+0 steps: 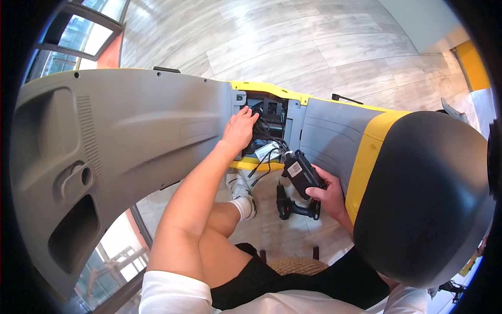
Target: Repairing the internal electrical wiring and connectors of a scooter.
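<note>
A black controller box (302, 175) with a white label is in my right hand (329, 194), thumb across its near end and fingers along its side. Black cables (272, 137) run from its far end into an opened compartment (293, 118) in a grey and yellow scooter body. Two loose cable ends with connectors (256, 175) hang beside the box. My left hand (240, 128) reaches over the compartment's left edge, its fingers stretched out and apart near the cables inside; the thumb is hidden. A white paper label (267, 152) shows at the compartment's near side.
The grey front panel (157, 115) of the scooter extends to the left. A black seat (429, 199) rises close to my right arm. A black cordless drill (295, 207) is on the floor below the box, near my shoe (243, 196). Windows (86, 36) stand at the far left.
</note>
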Motion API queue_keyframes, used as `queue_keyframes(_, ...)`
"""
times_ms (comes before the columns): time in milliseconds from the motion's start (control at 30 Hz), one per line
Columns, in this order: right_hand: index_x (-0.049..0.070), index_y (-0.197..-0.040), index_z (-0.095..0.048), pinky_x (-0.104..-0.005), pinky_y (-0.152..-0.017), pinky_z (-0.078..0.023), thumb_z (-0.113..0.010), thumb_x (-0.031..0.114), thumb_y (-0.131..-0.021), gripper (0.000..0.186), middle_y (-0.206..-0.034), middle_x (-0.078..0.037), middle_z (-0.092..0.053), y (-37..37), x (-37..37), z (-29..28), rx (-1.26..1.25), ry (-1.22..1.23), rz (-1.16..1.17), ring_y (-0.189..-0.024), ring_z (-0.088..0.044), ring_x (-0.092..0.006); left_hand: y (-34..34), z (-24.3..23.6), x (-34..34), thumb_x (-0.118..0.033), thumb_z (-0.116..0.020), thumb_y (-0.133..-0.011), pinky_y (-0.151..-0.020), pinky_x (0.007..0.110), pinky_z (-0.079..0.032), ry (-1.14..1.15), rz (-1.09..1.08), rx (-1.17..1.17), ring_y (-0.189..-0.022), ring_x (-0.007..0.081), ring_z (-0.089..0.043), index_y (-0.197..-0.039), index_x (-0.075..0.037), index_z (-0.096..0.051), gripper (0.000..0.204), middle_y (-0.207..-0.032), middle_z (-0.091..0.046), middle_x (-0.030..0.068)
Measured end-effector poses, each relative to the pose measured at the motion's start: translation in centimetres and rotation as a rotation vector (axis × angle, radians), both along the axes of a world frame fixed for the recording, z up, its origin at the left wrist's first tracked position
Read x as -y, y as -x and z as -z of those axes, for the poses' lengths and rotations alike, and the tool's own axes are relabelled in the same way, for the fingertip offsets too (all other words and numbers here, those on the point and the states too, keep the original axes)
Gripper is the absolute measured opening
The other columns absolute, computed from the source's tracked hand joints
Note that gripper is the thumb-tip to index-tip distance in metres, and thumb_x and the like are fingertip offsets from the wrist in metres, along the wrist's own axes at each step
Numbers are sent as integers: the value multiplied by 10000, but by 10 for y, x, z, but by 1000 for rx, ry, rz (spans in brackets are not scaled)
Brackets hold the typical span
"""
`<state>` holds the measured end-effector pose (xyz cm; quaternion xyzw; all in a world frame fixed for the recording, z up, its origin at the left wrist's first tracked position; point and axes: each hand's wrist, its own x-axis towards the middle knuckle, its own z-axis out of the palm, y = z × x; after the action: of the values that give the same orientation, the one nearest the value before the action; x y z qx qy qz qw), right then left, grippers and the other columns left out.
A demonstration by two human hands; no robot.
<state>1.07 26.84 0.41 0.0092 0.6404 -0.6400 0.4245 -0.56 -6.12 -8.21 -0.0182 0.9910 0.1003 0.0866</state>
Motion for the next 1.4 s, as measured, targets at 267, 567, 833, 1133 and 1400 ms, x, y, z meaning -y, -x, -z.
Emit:
queue_keyframes(267,-20,-1340,-532,-281,-886,-497,-776,93,-810,595,-1097,-90,-682,-19,-1,33,-26,-92,-163,-973,-645,-143,-8,-20,-17,5,-544,-813,-1105,489,-367,168,67,126,-1454,340,-341,-1532,-96,-359,750,-1545,-399,188)
queue_keyframes(567,-40,-1277,-555,-299,-913,-484,-744,137,-868,484,-1116,-108,-681,-27,18,37,-70,-76,-110,-1010,-636,-159,-23,-89,-69,-22,-581,-809,-1060,455,-443,-179,72,227,-1292,350,-514,-1277,-76,-626,473,-1385,-555,177)
queue_keyframes(833,-16,-1216,-621,-293,-616,-509,-808,216,-796,515,-896,-70,-688,-29,58,49,-267,-140,41,-714,-630,-127,-87,-151,-99,-49,-704,-775,-1003,424,-486,-427,3,-110,-1169,363,-591,-1202,-46,-647,431,-1235,-635,194)
queue_keyframes(1133,31,-950,-664,-278,-471,-387,-724,286,-874,273,-703,-15,-606,-16,73,3,-113,65,191,-542,-521,-94,-86,-155,-89,-287,-885,-679,-1028,419,-472,-344,-30,285,-1239,388,-569,-1466,24,-346,1003,-1306,-592,277)
queue_keyframes(1400,62,-1231,-519,-322,-517,-390,-629,240,-890,400,-908,-91,-598,-17,61,-18,0,-104,96,-664,-510,-150,-42,-138,-110,-187,-863,-672,-653,453,-627,-809,-247,496,-1059,323,-642,-1580,-68,-64,1216,-1304,-563,244)
